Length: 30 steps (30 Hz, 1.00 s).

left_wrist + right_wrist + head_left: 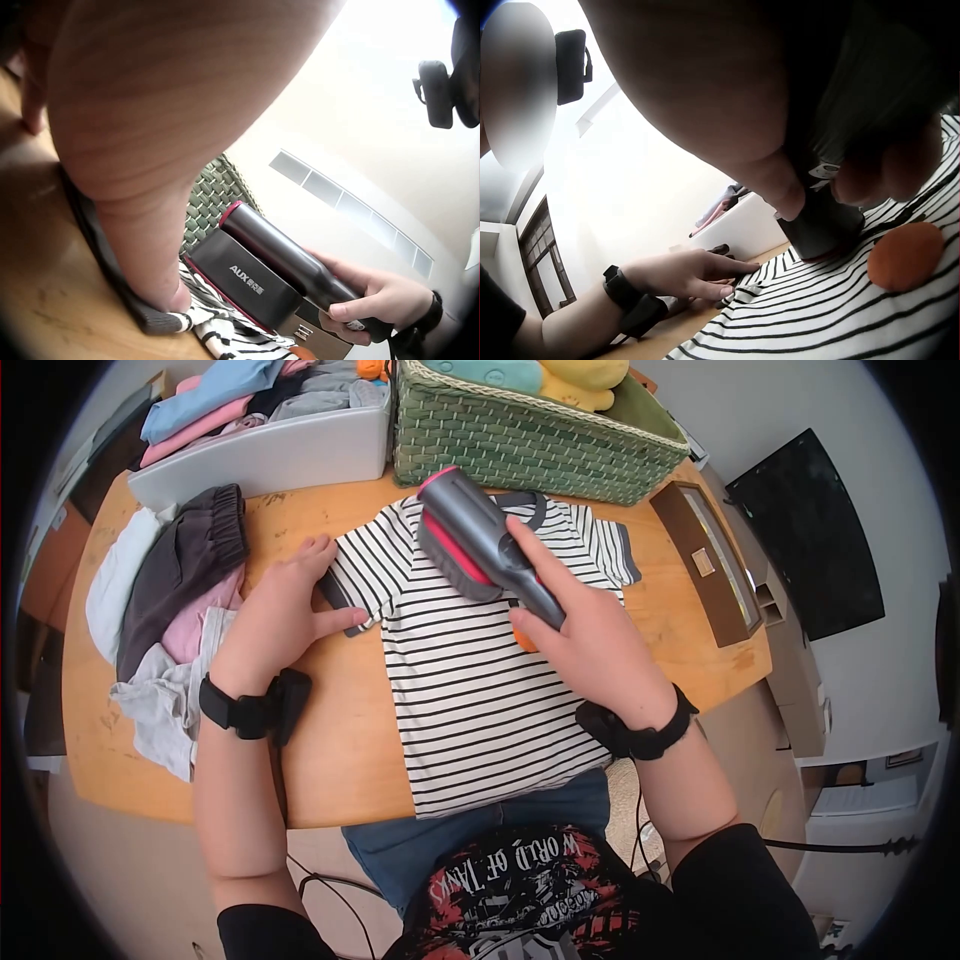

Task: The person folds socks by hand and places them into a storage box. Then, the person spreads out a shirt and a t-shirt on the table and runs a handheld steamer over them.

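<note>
A striped white-and-black T-shirt point(480, 710) with dark grey trim lies spread on the wooden table point(340, 750). My right hand point(595, 635) grips the handle of a grey and pink handheld garment steamer point(465, 525). Its head is over the upper chest of the shirt, and in the left wrist view its broad dark side point(247, 277) reads AUX. My left hand point(285, 605) rests at the sleeve on the left, fingers extended, with the thumb touching the dark cuff point(154, 319). An orange patch point(906, 257) shows on the shirt front, partly hidden by my right hand in the head view.
Left of the shirt lies a heap of clothes point(185, 595), white, dark, pink and grey. At the back stand a white bin point(270, 455) of folded clothes and a green woven basket point(540, 445) with soft toys. A brown box point(705, 565) sits at the right edge.
</note>
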Available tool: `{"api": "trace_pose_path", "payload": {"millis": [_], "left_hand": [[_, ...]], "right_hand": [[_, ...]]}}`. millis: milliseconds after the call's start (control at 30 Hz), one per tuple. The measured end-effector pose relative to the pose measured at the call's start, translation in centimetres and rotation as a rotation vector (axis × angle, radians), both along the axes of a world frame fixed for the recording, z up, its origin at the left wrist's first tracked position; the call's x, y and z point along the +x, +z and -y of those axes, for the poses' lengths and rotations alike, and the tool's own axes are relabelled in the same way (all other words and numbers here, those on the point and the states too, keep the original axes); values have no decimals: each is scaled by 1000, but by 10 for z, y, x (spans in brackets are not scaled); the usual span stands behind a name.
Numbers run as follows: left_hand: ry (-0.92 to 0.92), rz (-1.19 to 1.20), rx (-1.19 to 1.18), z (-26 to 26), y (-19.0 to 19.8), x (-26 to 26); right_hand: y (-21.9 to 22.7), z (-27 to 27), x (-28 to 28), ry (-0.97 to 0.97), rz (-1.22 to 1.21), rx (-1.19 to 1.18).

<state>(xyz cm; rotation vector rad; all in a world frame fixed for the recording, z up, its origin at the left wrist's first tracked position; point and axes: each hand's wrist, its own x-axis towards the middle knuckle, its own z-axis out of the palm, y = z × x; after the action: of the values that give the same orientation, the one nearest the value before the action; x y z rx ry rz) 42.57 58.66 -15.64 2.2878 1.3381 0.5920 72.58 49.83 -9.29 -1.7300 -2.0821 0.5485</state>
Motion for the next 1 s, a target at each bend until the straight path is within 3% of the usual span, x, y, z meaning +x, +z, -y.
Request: {"api": "trace_pose_path", "payload": {"millis": [67, 200, 400, 567, 767, 1000], "left_hand": [[29, -34, -2, 2, 4, 2], [27, -27, -12, 3, 7, 3], [16, -24, -15, 2, 6, 2], [16, -35, -31, 1, 5, 2], [18, -20, -16, 3, 6, 3], [13, -43, 8, 3, 4, 3]], "right_hand": [[5, -8, 3, -94, 27, -68], [0, -20, 11, -92, 47, -132], [-5, -21, 37, -78, 55, -31], [-3, -3, 61, -219, 63, -76], [-13, 11, 85, -256, 61, -4], [-12, -15, 88, -242, 124, -46]]}}
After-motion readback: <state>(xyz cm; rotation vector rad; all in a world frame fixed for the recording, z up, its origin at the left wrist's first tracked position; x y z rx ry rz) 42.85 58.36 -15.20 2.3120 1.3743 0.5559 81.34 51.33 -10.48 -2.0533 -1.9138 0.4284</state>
